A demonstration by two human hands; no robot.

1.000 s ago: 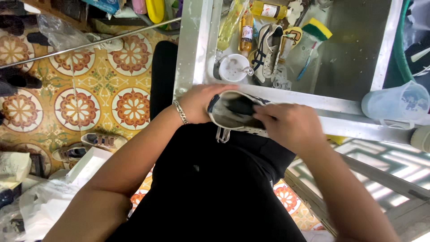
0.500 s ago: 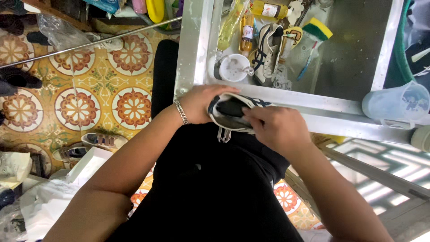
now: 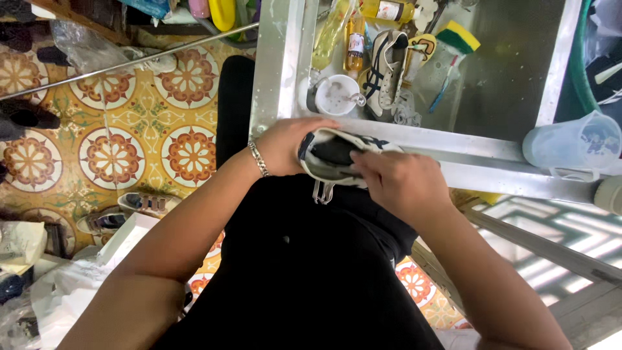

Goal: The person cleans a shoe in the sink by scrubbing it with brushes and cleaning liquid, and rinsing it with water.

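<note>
Sink's [image 3: 551, 71] left end crowded, right half open

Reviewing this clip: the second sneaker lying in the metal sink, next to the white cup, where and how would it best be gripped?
Probably around its middle, from above. The sneaker in the sink lies lengthwise, opening upward, with bottles close on one side and a sponge on the other, so only the top is free. Both hands are on the held sneaker.

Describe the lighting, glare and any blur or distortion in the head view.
Head view: even, soft light with no hard shadows; bright glare on the metal sink rim and washed-out floor at lower right; wide-angle lens bends the sink edges; the left hand, right hand and shoe are sharp, while the forearms near the bottom edge look soft.
</note>
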